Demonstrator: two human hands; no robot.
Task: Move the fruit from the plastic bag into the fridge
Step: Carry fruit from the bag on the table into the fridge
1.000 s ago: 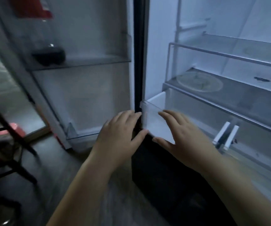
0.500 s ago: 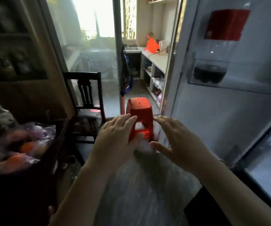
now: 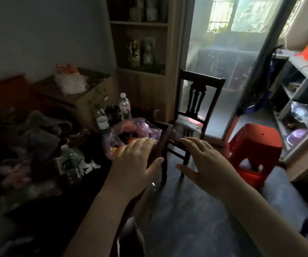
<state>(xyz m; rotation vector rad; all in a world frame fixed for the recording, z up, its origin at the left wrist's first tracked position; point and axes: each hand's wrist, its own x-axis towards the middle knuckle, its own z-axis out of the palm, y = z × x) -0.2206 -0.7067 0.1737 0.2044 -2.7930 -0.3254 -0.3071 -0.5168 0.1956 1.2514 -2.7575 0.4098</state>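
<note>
One bag — by L grip (spread).

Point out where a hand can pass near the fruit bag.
Free: grey floor between the dark wooden table and the red plastic stool. Crowded: clear plastic bottles and clutter behind and left of the purple plastic bag.

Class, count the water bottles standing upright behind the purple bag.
2. The back bottle stands beyond the bag; the front bottle is left of it, nearer. More may lie hidden in the clutter.
</note>
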